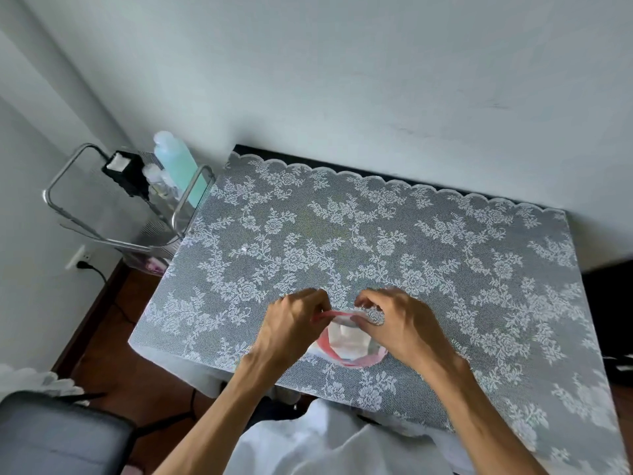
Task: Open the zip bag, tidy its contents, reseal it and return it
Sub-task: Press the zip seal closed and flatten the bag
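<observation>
The fingers of the left hand (297,322) are curled together and pinch the left end of the top edge of a small clear plastic zip bag with a pink-red border (346,341). The fingers of the right hand (394,320) are curled too, and they pinch the right end of that same top edge, thumb and forefinger pressed on the strip. The two hands are near each other, with the pink top edge stretched between them. Whether the seal is parted or closed along that strip cannot be told. The bag hangs or leans down from the fingers toward the person, its lower part touching the cloth; pale contents show through the clear plastic, too blurred to name.

The bag sits near the front edge of the tabletop, left of its middle. The tabletop is covered by a white lace tablecloth with a floral pattern and a scalloped edge (445,241).

Beyond the left edge of the tabletop stands a chrome wire rack (113,214) that holds a tall pale green plastic bottle (178,166) and a small black box (125,171). At the lower left is a grey padded seat (58,437).
</observation>
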{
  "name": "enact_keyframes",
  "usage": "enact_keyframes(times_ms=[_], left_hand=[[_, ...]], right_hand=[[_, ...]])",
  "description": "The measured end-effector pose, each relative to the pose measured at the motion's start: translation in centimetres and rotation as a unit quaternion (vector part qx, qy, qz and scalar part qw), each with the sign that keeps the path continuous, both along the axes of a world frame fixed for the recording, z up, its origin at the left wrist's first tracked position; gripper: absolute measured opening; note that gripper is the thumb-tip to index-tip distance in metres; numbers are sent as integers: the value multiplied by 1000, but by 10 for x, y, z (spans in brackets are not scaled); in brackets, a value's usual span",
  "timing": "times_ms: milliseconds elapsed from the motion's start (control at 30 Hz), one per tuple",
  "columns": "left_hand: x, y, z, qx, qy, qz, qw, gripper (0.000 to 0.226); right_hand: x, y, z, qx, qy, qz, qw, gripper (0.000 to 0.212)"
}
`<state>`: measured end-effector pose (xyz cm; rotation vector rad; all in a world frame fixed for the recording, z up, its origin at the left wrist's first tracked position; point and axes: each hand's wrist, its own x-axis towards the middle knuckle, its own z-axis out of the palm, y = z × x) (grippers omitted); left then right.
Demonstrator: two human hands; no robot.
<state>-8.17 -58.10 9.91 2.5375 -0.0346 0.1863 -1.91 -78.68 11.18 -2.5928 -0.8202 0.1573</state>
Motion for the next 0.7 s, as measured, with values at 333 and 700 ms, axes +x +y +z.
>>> enact_keyframes(times_ms=[333, 700], left_hand=[[-3, 4, -4, -27, 4, -40, 999, 15], [-1, 11, -2, -107, 36, -69, 991, 14]], right_hand=[[-2, 3, -2, 63, 13, 9, 998, 18], [0, 9, -2, 74, -6, 65, 995, 37]])
